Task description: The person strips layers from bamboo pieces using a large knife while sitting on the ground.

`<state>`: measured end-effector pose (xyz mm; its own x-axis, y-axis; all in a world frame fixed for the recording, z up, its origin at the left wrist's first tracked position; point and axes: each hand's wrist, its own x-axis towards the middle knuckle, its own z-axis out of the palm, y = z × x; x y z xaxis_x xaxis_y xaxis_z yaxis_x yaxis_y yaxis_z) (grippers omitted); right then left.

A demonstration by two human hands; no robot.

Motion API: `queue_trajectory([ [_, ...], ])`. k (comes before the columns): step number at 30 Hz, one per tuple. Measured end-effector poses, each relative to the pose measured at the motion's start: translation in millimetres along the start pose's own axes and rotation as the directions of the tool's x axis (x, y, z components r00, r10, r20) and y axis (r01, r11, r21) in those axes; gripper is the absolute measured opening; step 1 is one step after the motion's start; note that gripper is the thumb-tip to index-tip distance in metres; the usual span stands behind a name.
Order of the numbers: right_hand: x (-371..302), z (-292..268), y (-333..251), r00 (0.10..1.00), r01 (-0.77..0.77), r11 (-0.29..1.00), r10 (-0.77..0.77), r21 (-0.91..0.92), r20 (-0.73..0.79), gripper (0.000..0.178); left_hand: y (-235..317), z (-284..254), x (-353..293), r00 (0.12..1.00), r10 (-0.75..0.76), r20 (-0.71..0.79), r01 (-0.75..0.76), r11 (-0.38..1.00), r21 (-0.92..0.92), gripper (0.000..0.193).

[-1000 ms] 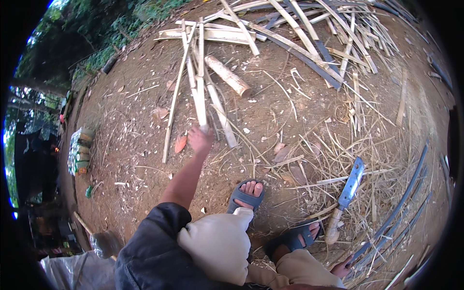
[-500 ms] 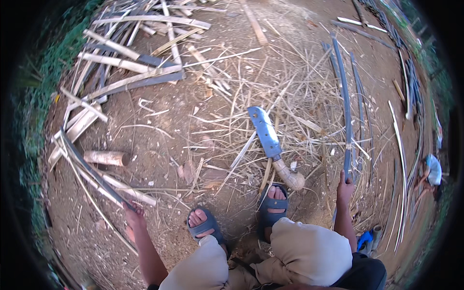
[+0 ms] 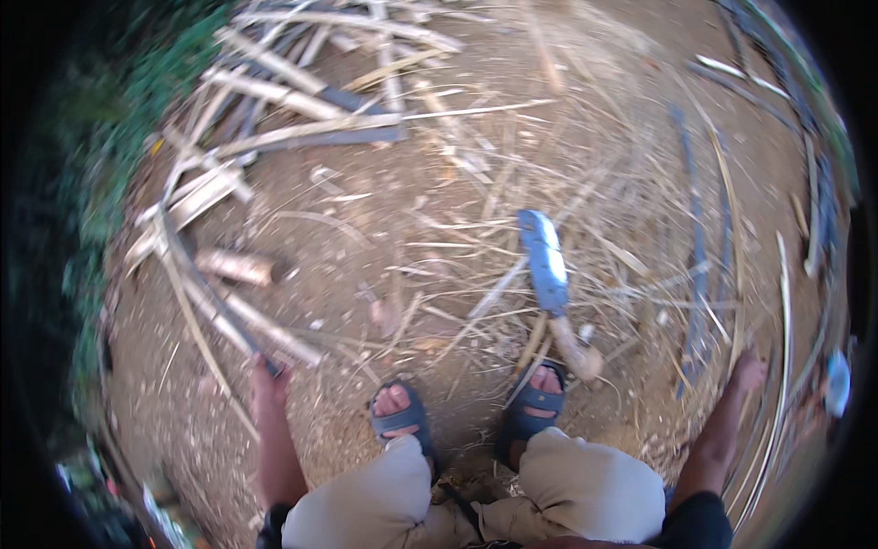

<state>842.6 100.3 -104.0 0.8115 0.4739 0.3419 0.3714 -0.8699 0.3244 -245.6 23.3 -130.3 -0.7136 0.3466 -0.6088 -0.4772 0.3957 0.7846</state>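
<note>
My left hand (image 3: 271, 377) is closed round the near end of a dark split bamboo strip (image 3: 218, 306), which slants away to the far left. On the right, my right hand (image 3: 749, 370), a little blurred, is closed at the near end of a long, pale, slightly curved bamboo strip (image 3: 729, 206). Between them, out of both hands' grasp, a machete (image 3: 546, 265) with a broad, shiny blade lies on the ground. Its curved wooden handle (image 3: 576, 350) points toward my right foot.
A pile of split bamboo (image 3: 302, 91) lies at the far left, with a short log (image 3: 235, 266) nearer me. Thin shavings (image 3: 604, 229) cover the middle ground. Dark strips (image 3: 697, 256) lie inside my right arm. Another person in light blue (image 3: 838, 384) is at the far right edge.
My right hand has swung outward to the right; the strip at it now shows a pale face instead of a dark one. The left hand still holds its strip. The whole view has shifted.
</note>
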Motion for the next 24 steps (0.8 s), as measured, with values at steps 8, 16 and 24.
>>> queue_trajectory([
  [8, -194, -73, -143, 0.683, 0.608, 0.414, -0.709, 0.678, -0.179, 0.048, 16, 112, -37, 0.645, 0.564, -0.515, 0.135, 0.58, 0.804, 0.069],
  [16, -275, -203, -141, 0.227, 0.634, 0.11, -0.973, 0.765, -0.048, 0.043, 94, 272, 5, 0.414, 0.802, 0.431, -0.813, 0.112, 0.572, 0.03],
  [24, -301, -185, -77, 0.414, 0.472, 0.497, -0.854, 0.728, 0.314, 0.034, 169, 498, 111, 0.477, 0.822, 0.31, -0.822, 0.293, 0.489, 0.042],
])
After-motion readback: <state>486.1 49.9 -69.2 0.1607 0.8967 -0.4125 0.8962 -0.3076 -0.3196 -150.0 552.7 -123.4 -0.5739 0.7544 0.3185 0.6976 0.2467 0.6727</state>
